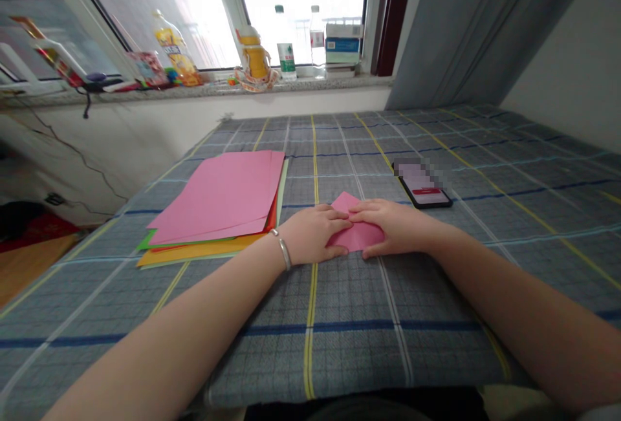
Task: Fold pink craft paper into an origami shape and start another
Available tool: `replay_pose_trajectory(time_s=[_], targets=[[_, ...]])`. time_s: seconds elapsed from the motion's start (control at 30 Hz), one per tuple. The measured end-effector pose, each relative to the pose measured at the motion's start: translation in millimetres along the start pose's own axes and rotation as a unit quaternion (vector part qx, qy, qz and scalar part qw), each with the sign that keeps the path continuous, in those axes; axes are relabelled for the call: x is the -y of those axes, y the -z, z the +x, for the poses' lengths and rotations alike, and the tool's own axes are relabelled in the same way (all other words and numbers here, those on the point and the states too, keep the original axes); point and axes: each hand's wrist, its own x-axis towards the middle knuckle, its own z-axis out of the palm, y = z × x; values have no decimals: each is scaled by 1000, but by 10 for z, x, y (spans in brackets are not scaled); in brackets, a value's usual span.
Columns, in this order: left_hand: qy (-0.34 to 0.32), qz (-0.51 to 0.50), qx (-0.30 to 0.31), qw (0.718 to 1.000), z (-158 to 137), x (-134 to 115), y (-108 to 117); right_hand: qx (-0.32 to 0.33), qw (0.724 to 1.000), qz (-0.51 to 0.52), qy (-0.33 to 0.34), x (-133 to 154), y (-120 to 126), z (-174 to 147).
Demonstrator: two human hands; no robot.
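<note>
A small folded piece of pink paper (358, 238) lies on the checked cloth, a pointed corner facing away from me. From the left, my left hand (317, 233) rests on it with fingers stretched out flat. My right hand (391, 224) lies on its right side, fingers also extended, the fingertips of both hands meeting near the paper's middle. Parts of the paper are hidden under the fingers. A silver bangle (283, 249) circles my left wrist. Left of my left hand is a stack of coloured paper sheets (223, 194), pink on top, with orange, green and yellow edges showing.
A phone (423, 185) with a lit screen lies beyond my right hand. The plaid cloth (354, 356) covers the surface. Along the windowsill (213, 92) stand bottles, a yellow flask (255, 55), a cup (286, 61) and stacked boxes (343, 46). A grey curtain (466, 33) hangs at the right.
</note>
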Motion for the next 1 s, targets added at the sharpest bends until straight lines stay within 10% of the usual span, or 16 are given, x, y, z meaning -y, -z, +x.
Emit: replay_pose_trajectory(time_s=[0.7,1.0], targets=[[15,-13,-9,1000,7,-54,51,-9,998,-60,-16,161,107,-61],[110,26,-14,993,26,-33,40,-21,979,-156,-129,211,110,-15]])
